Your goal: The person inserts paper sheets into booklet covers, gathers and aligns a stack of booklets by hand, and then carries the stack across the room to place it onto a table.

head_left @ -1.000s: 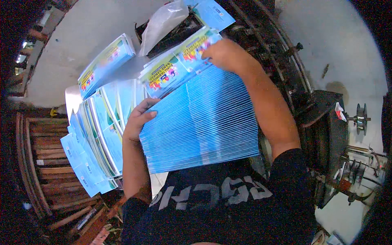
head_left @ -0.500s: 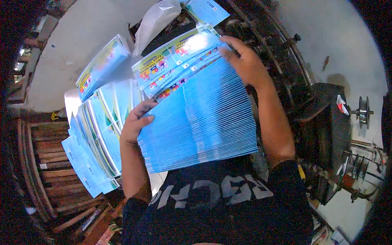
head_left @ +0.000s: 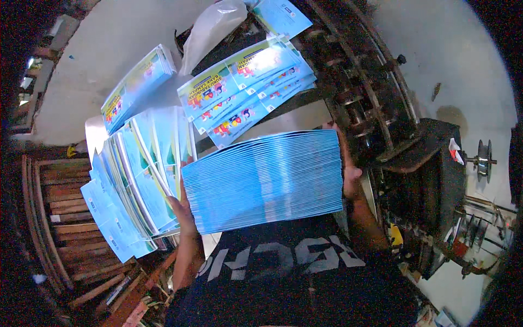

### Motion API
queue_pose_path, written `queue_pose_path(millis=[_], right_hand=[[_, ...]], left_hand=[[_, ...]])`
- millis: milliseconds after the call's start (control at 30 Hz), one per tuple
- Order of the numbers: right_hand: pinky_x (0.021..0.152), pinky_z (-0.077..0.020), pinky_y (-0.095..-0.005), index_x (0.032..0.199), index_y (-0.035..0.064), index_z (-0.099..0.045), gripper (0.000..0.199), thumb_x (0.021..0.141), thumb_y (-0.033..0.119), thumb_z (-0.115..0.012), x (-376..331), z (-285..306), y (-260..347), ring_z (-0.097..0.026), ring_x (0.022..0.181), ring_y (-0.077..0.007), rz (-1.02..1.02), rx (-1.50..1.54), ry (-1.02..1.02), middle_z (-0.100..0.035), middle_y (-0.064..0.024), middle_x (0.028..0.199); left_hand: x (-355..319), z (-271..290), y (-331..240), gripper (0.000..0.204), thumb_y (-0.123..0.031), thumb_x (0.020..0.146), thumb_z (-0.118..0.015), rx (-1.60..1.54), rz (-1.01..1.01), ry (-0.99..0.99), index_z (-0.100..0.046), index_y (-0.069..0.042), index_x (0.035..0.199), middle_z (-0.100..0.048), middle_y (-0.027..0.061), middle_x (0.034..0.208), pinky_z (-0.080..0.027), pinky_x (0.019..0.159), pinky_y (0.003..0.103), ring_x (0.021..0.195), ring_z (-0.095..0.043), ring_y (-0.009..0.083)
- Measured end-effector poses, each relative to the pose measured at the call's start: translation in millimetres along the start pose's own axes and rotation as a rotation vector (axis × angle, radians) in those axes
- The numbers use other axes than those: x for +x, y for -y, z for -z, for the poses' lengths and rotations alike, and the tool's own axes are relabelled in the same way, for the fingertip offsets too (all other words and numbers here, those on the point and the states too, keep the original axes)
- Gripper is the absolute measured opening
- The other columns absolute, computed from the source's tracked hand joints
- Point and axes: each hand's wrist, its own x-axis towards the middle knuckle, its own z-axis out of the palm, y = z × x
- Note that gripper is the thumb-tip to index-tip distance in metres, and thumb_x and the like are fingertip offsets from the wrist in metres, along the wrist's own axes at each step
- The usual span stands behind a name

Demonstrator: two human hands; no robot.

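Closest to the camera, just above the person's dark shirt, a thick stack of blue booklets is held edge-on between the two hands, its long axis running left to right across the body with a slight upward tilt toward the right. The left hand presses against the stack's left end, fingers curled under the lower corner; the right hand clamps the right end, palm flat against the edges and fingertips wrapping over the top. Both grips are pressed onto the stack from opposite ends, so it is squeezed between them rather than pinched by fingertips, and neither hand is nearer to it than the other. Just to the left, touching or nearly touching the left hand, leans a fanned pile of blue and white booklets, crowding that side. Beyond the held stack, a spread of colourful printed covers lies on the dark bench, overlapping like slipped cards, directly ahead of the hands. Further left a separate small bundle of covers rests on a pale surface, and a white plastic bag sits behind. To the right stands dark metal machinery; wooden slats fill the far left.
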Motion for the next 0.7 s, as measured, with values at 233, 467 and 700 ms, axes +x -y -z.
queue_pose_path(millis=[233,467,700], right_hand=[[0.111,-0.0208,-0.0407,0.149,0.0101,-0.012,0.102,0.077,0.081,-0.030,35,11,14,-0.027,0.135,-0.0243,-0.467,-0.235,-0.022,-0.022,-0.0104,0.151],[0.110,-0.0238,-0.0398,0.149,0.0095,-0.013,0.094,0.083,0.076,-0.025,-25,39,-20,-0.030,0.133,-0.0226,-0.262,0.042,0.025,-0.025,-0.0075,0.150],[0.108,-0.0261,-0.0352,0.148,0.0088,-0.017,0.073,0.095,0.056,-0.030,32,13,-1,-0.035,0.130,-0.0213,-0.335,-0.225,0.003,-0.031,-0.0081,0.147]], left_hand=[[7,11,-14,0.091,-0.075,0.085,-0.022,-0.128,0.253,-0.273,-0.020,-0.009,0.147,-0.029,0.0085,0.149,-0.022,0.111,0.041,0.133,-0.032,0.0272],[-11,5,-1,0.083,-0.070,0.089,-0.024,-0.233,0.298,-0.569,-0.024,-0.010,0.146,-0.037,0.0091,0.143,-0.030,0.107,0.038,0.126,-0.041,0.0247],[1,-6,-12,0.065,-0.043,0.093,-0.046,0.151,0.317,-0.280,-0.026,-0.007,0.144,-0.041,0.0109,0.137,-0.034,0.103,0.038,0.120,-0.044,0.0250]])
